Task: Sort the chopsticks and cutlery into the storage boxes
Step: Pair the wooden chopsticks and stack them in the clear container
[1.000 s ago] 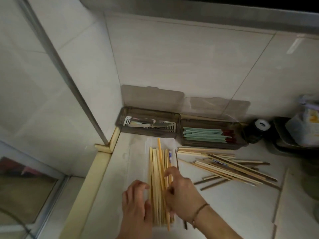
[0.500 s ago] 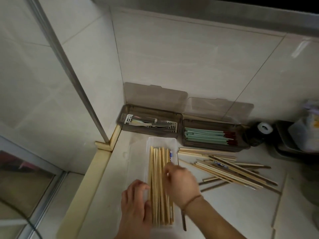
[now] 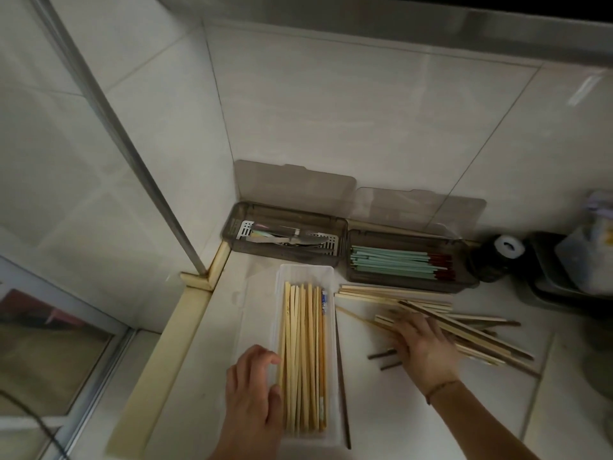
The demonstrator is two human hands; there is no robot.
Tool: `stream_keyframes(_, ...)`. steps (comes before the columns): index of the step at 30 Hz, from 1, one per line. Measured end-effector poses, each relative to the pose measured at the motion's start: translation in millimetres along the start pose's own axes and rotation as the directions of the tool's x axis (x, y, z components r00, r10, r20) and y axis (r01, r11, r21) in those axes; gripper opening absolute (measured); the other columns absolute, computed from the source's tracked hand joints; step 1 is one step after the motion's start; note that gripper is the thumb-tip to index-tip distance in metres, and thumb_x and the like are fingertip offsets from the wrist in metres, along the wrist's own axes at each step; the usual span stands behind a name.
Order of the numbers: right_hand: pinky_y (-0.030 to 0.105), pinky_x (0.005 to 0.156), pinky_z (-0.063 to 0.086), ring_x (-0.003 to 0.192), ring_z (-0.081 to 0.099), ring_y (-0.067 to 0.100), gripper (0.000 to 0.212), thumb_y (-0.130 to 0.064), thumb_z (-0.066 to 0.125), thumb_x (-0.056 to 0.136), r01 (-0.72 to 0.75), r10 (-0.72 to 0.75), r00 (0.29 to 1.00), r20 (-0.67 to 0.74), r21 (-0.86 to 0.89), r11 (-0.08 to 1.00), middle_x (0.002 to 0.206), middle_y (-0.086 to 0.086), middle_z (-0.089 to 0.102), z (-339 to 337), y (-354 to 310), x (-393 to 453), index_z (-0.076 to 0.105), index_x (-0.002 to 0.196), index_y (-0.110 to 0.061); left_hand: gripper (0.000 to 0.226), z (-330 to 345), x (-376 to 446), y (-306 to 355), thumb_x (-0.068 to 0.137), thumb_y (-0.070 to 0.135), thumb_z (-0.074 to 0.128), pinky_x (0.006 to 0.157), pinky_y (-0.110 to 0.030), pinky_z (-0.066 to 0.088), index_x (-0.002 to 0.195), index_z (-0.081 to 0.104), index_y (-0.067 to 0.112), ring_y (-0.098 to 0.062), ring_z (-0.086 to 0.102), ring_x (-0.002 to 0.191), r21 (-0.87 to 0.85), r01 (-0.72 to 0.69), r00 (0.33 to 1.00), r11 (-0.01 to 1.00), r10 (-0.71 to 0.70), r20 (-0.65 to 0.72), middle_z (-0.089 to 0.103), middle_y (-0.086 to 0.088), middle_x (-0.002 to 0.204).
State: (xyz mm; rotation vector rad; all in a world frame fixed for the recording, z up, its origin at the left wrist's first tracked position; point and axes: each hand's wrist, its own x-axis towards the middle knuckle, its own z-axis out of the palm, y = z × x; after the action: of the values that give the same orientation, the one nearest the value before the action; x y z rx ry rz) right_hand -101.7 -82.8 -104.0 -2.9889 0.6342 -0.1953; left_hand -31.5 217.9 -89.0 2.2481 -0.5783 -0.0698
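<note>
Your left hand point(image 3: 253, 390) rests against the left wall of the clear box point(image 3: 332, 376), fingers loosely curled, gripping nothing; inside lie the pale chopsticks point(image 3: 303, 360), lengthwise, one bearing blue print too small to read; a dark chopstick point(image 3: 342, 386) lies on the counter point(image 3: 381, 423) just beside the box's right wall; behind stand two smoky boxes, lids raised: cutlery point(image 3: 288, 240) in the left, green chopsticks point(image 3: 394, 263) in the right; your right hand point(image 3: 423, 348) lies flat, fingers spread, on the loose chopstick pile point(image 3: 471, 330); a black jar point(image 3: 497, 260) crowds the right box's end.
</note>
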Motion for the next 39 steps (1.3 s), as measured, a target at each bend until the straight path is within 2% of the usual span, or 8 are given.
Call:
stream_keyframes(5, 0.039, 0.064, 0.052, 0.083, 0.058, 0.031, 0.019, -0.021, 0.084, 0.064, -0.079, 0.080, 0.993, 0.084, -0.010, 0.997, 0.082, 0.001, 0.062, 2.1, 1.8, -7.2, 0.069, 0.075, -0.020, 0.040, 0.6, -0.1, -0.1, 0.075, 0.029, 0.037, 0.085, -0.038, 0.038, 0.111, 0.035, 0.046, -0.010, 0.034, 0.106, 0.016, 0.019, 1.000, 1.000, -0.019, 0.013, 0.036, 0.017, 0.123)
stream_keyframes(11, 0.037, 0.057, 0.048, 0.077, 0.056, 0.031, 0.009, -0.019, 0.060, 0.082, -0.074, 0.074, 0.997, -0.004, -0.091, 0.993, 0.082, 0.005, 0.060, -15.5, 1.3, -15.3, 0.067, 0.078, -0.015, 0.038, 1.0, 0.3, 4.5, 0.075, 0.027, 0.037, 0.082, -0.036, 0.039, 0.110, 0.038, 0.042, -0.006, 0.033, 0.104, 0.027, 0.004, 1.000, 1.000, -0.004, 0.001, 0.032, 0.020, 0.121)
stream_keyframes(17, 0.032, 0.061, 0.043, 0.078, 0.052, 0.021, 0.007, -0.023, 0.053, 0.093, -0.377, 0.343, 0.910, 0.233, 0.122, 0.918, 0.082, -0.005, 0.055, -61.5, -9.9, -34.2, 0.050, 0.087, -0.024, 0.038, -0.3, 0.0, 4.4, 0.076, 0.027, 0.036, 0.081, -0.034, 0.037, 0.111, 0.037, 0.042, 0.002, 0.030, 0.117, 0.019, 0.005, 1.000, 1.000, -0.005, -0.001, 0.033, 0.019, 0.122)
stream_keyframes(21, 0.011, 0.052, 0.042, 0.053, 0.054, 0.003, 0.038, -0.004, 0.065, 0.085, -0.246, 0.161, 0.967, 0.195, 0.579, 0.777, 0.060, -0.011, 0.060, -93.6, -58.5, -35.6, 0.047, 0.091, -0.037, 0.039, -0.7, 0.5, 3.1, 0.076, 0.027, 0.037, 0.081, -0.036, 0.038, 0.112, 0.036, 0.043, -0.004, 0.034, 0.106, 0.010, 0.004, 1.000, 1.000, -0.004, -0.003, 0.033, 0.019, 0.123)
stream_keyframes(24, 0.009, 0.051, 0.043, 0.052, 0.055, 0.002, 0.019, -0.019, 0.060, 0.084, -0.015, -0.112, 0.984, 0.135, 0.698, 0.716, 0.067, -0.015, 0.063, -106.0, -108.8, -30.3, 0.054, 0.087, -0.037, 0.040, -0.9, -0.3, 1.4, 0.077, 0.027, 0.037, 0.080, -0.036, 0.037, 0.114, 0.036, 0.041, -0.010, 0.034, 0.103, 0.018, -0.019, 1.000, 1.000, 0.019, 0.000, 0.032, 0.018, 0.123)
stream_keyframes(30, 0.025, 0.050, 0.045, 0.053, 0.050, 0.015, 0.014, -0.031, 0.046, 0.081, 0.201, -0.239, 0.950, 0.201, 0.195, 0.960, 0.059, -0.008, 0.054, -82.0, -171.3, -11.2, 0.057, 0.074, -0.026, 0.044, -0.3, 0.7, 0.7, 0.074, 0.027, 0.035, 0.080, -0.036, 0.037, 0.115, 0.034, 0.043, -0.011, 0.033, 0.101, 0.018, -0.019, 1.000, 1.000, 0.018, 0.007, 0.032, 0.019, 0.124)
stream_keyframes(33, 0.037, 0.074, 0.040, 0.085, 0.052, 0.026, 0.017, -0.028, 0.044, 0.092, 0.262, -0.256, 0.881, 0.398, 0.042, 0.964, 0.087, 0.005, 0.061, -70.1, -182.1, 3.4, 0.056, 0.099, -0.018, 0.045, 0.9, 0.4, -1.5, 0.074, 0.028, 0.036, 0.082, -0.037, 0.038, 0.115, 0.033, 0.045, -0.010, 0.033, 0.103, 0.016, 0.004, 1.000, 1.000, -0.005, 0.015, 0.031, 0.020, 0.125)
stream_keyframes(39, 0.055, 0.096, 0.024, 0.105, 0.046, 0.033, 0.023, -0.031, 0.049, 0.090, 0.388, -0.275, 0.846, 0.457, -0.174, 0.905, 0.097, 0.007, 0.065, -41.5, -175.5, 7.4, 0.056, 0.108, -0.019, 0.042, 1.5, 1.2, -0.9, 0.074, 0.029, 0.037, 0.082, -0.038, 0.037, 0.114, 0.039, 0.041, -0.009, 0.032, 0.103, 0.014, 0.021, 1.000, 1.000, -0.021, 0.003, 0.032, 0.021, 0.123)
